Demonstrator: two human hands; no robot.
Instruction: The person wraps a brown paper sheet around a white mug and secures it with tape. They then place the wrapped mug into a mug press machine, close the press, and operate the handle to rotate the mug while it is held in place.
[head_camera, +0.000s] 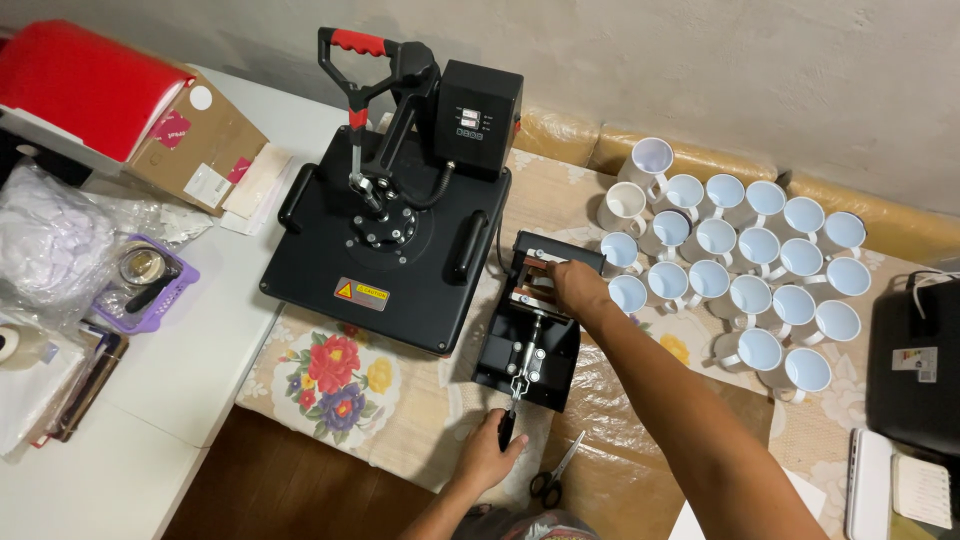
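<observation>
While the big flat heat press (385, 245) is sitting idle at the back with its red-gripped handle raised, the person is working on the small black mug press (528, 322) just in front of it, on the floral tablecloth (330, 385). The left hand (487, 452) is closing around the black grip of the press lever (512, 405), fingers wrapped tight at the near end. The right hand (577, 285) is reaching into the cradle at the far end, fingers curling over what seems to be the heating band and whatever it is holding; from this angle I cannot tell whether a mug is in there.

That clamp is looking like stiff steel, heavy enough to stay put, and the lever's long arm is offering the leverage, so the grip end is the sensible place to hold. The band around the cradle is probably soft and could be hot, so it is better touched at its edges.

Just right of the press, a crowd of white mugs (735, 245) is standing upright, blue-tinted inside. Those are glazed ceramic: rigid, slick, chippable, best taken by the handle or around the body. A pair of scissors (553, 478) is lying near the left hand.
</observation>
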